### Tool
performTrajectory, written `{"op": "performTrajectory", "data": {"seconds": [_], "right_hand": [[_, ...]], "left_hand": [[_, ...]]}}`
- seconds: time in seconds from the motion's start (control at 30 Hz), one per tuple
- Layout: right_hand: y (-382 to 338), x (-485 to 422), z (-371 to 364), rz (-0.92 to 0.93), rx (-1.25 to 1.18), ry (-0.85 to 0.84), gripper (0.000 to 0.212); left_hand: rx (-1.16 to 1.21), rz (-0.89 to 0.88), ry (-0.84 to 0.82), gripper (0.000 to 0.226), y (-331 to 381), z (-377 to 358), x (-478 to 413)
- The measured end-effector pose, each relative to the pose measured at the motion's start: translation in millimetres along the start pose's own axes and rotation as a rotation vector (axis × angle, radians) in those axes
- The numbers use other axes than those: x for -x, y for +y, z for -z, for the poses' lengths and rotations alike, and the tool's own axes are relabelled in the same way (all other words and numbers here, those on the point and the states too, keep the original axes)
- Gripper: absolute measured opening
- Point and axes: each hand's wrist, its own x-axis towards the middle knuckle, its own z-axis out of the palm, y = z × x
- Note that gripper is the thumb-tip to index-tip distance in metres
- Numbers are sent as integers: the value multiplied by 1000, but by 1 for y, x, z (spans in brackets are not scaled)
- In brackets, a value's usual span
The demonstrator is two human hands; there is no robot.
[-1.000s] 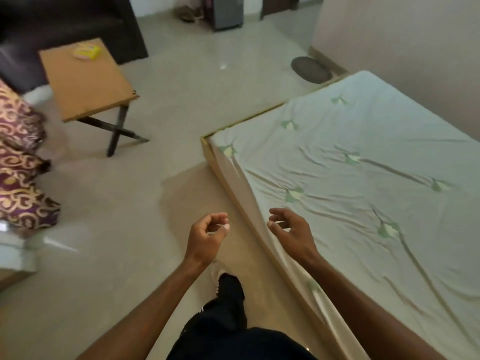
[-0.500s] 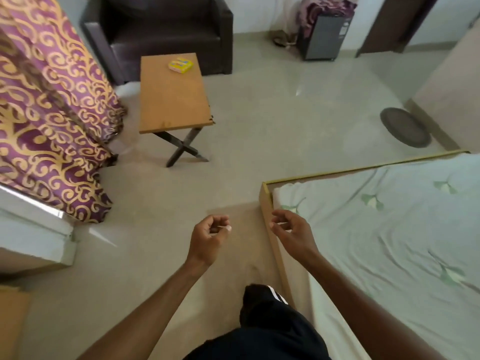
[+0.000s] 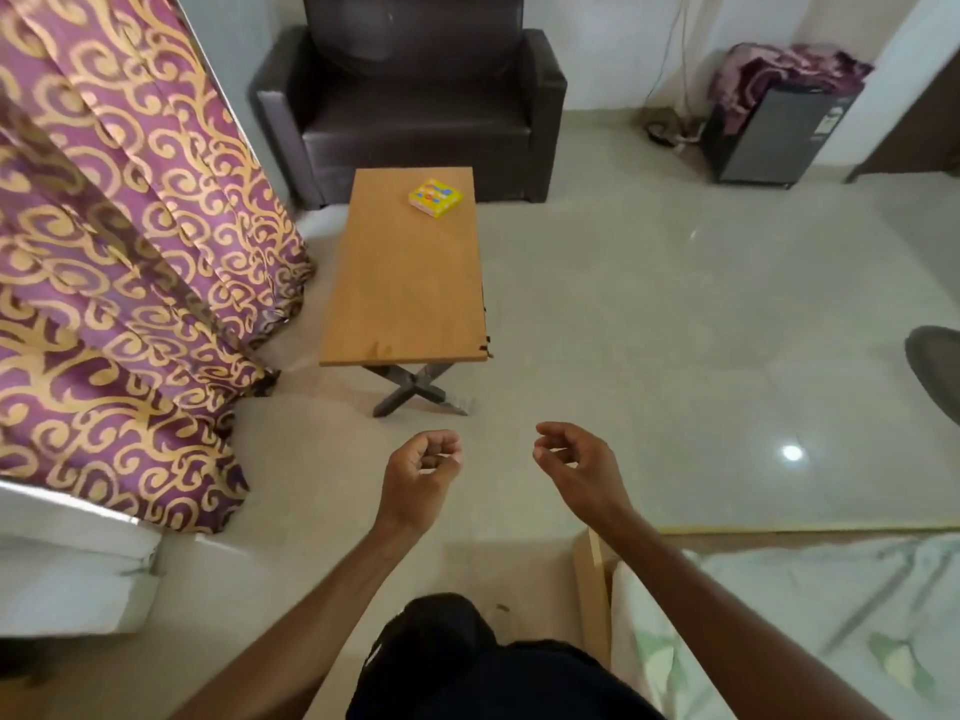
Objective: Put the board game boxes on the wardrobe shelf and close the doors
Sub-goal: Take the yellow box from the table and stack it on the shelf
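A small yellow board game box (image 3: 435,198) lies on the far end of a low wooden table (image 3: 405,304), straight ahead of me. My left hand (image 3: 421,475) hovers over the floor just short of the table's near edge, fingers loosely curled and holding nothing. My right hand (image 3: 576,462) hangs beside it at the same height, also loosely curled and empty. Both hands are well short of the box. No wardrobe is in view.
A dark armchair (image 3: 415,106) stands behind the table. A purple and gold curtain (image 3: 119,278) hangs at the left, close to the table. A bed corner (image 3: 779,615) is at the lower right. A small dark fridge (image 3: 769,137) stands at the far right, and a round mat (image 3: 935,366) lies at the right edge.
The view has swung left from the bed to the table and armchair, which are now centred and closer. Both hands kept their curled, empty pose in front of me.
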Motion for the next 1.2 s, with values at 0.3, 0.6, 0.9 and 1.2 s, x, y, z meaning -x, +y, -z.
{"op": "performTrajectory", "data": {"seconds": [0.3,0.6,0.9,1.2], "right_hand": [[-41,-281,10,36,91,-89,28],[-95,-537,11,33,125,-166,27],[-119,-782,-48,-47,108,-272,27],[-65,-1061,-165,-251,280,-505,33]], "left_hand": [[112,33,81,19,44,-38,-256],[39,32,105,19,107,-63,-505],[-77,63,230,20,119,-48,-724],[-301,470,91,25,58,-35,-1002]]}}
